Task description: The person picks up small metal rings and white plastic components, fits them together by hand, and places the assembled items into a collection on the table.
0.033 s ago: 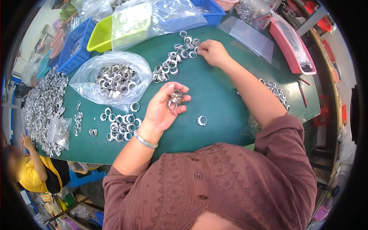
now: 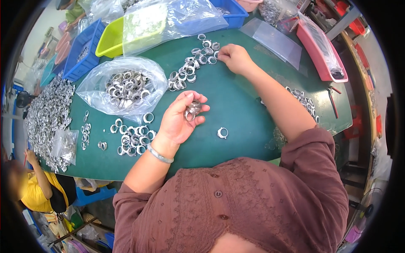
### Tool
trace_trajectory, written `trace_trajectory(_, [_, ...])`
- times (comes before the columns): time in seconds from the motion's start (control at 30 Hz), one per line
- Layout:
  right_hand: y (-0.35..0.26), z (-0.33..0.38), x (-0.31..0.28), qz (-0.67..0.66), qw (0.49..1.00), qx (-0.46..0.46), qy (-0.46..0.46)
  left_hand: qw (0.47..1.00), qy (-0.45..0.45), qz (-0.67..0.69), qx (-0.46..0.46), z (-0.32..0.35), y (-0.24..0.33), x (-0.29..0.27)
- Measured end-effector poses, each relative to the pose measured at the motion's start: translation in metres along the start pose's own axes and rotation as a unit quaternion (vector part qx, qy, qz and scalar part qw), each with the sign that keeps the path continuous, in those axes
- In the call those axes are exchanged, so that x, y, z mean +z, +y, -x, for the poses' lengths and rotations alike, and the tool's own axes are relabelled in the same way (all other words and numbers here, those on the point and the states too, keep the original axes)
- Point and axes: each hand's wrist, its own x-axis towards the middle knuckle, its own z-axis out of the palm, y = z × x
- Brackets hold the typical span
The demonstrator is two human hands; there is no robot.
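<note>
My left hand (image 2: 181, 118) is turned palm up, its fingers curled around a few ring-shaped metal hose clamps (image 2: 193, 110). Farther off, my right hand (image 2: 235, 58) has thumb and fingertips pinched at a hose clamp (image 2: 216, 54), at the right side of a loose band of clamps (image 2: 190, 67) on the green table. To the left, a clear plastic bag (image 2: 90, 90) lies open with many clamps inside. Below it, beside my left wrist, sits a cluster of clamps (image 2: 134, 140). One single clamp (image 2: 222, 133) rests apart, close to my body.
A big heap of metal parts (image 2: 48, 118) covers the table's left end. Blue (image 2: 78, 69) and lime-green bins (image 2: 110, 40) stand at the back. A pink basket (image 2: 314, 55) and red-handled tool (image 2: 333, 101) lie right; more clamps (image 2: 306, 103) sit beyond my right forearm. A person in yellow (image 2: 38, 194) works at left.
The clamps in my left palm have shifted slightly as its fingers move. My right hand stays at the same spot.
</note>
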Motion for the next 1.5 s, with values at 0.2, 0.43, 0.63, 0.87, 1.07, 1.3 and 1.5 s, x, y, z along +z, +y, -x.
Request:
trace_trajectory(0.2, [0.003,0.009,0.0,0.017,0.998,-0.048,0.032,0.999,0.045,-0.02,-0.008,0.001,-0.002,0.014])
trace_trajectory(0.43, [-0.002,0.007,-0.003,0.008,0.998,-0.059,0.021,1.0,0.025,0.003,-0.006,0.001,0.0,0.008])
trace_trajectory(0.63, [-0.039,0.06,-0.02,-0.433,0.895,0.005,-0.105,0.995,0.043,-0.087,0.03,0.002,0.001,0.02])
trace_trajectory(0.87, [-0.063,0.097,-0.004,-0.414,0.884,-0.192,-0.096,0.957,0.084,-0.249,0.124,0.006,-0.007,0.032])
trace_trajectory(1.07, [-0.062,0.102,-0.002,-0.514,0.838,-0.114,-0.141,0.904,0.062,-0.343,0.249,0.005,-0.011,0.028])
trace_trajectory(1.3, [-0.065,0.106,0.0,-0.512,0.837,-0.143,-0.129,0.796,0.044,-0.471,0.377,0.001,-0.014,0.021])
trace_trajectory(1.5, [-0.063,0.106,-0.004,-0.43,0.879,-0.19,-0.074,0.847,0.038,-0.424,0.318,0.005,-0.012,0.028])
